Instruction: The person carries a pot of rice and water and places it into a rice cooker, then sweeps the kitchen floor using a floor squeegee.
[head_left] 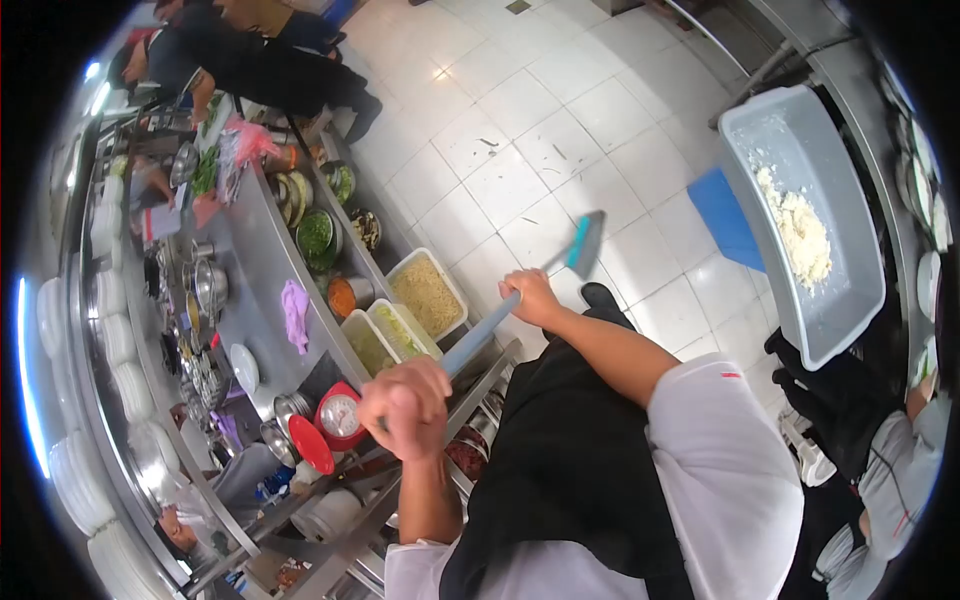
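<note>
Currently both hands closed round the broom (pixel 484 332): left hand (pixel 405 400) in a tight fist near its top end, right hand (pixel 530 298) wrapped snugly lower down, nearer the teal head (pixel 584 246). Head over the pale floor (pixel 640 165), beyond right hand; whether it touches, cannot tell. Few dark scraps (pixel 559 152) scattered near the head. Red scale (pixel 341 416) appears beside the left hand; grey tub (pixel 848 260) holding pale crumbs (pixel 800 237) off right, well apart
</note>
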